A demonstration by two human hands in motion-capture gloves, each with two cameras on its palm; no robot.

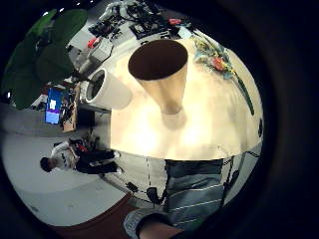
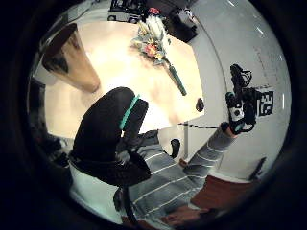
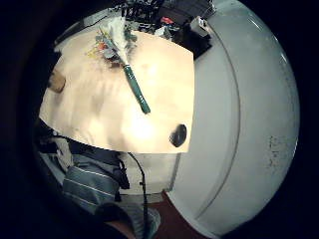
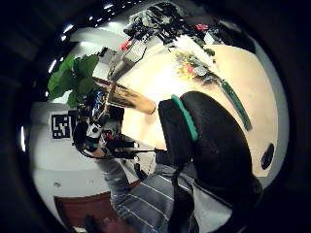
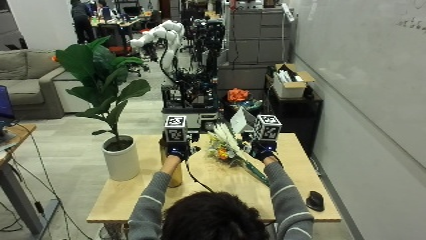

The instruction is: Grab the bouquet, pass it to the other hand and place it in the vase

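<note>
The bouquet (image 5: pixel 226 146) lies on the wooden table (image 5: pixel 219 192), pale and orange flowers toward the far edge, its dark green wrapped stem (image 5: pixel 256 172) pointing to the near right. A tall tan vase (image 5: pixel 174 177) stands upright left of it, partly hidden by my left forearm. My left hand (image 5: pixel 176 150) is raised over the vase and holds nothing. My right hand (image 5: pixel 264 149) hovers just right of the flowers, also holding nothing. From the palms, the vase's open mouth (image 1: pixel 164 57) and the bouquet (image 3: pixel 117 42) show well below both hands.
A white planter (image 5: pixel 122 159) with a large-leaved plant stands at the table's left. A black mouse (image 5: pixel 314 201) lies near the right front corner. Equipment racks and boxes stand behind the far edge, and a wall runs along the right.
</note>
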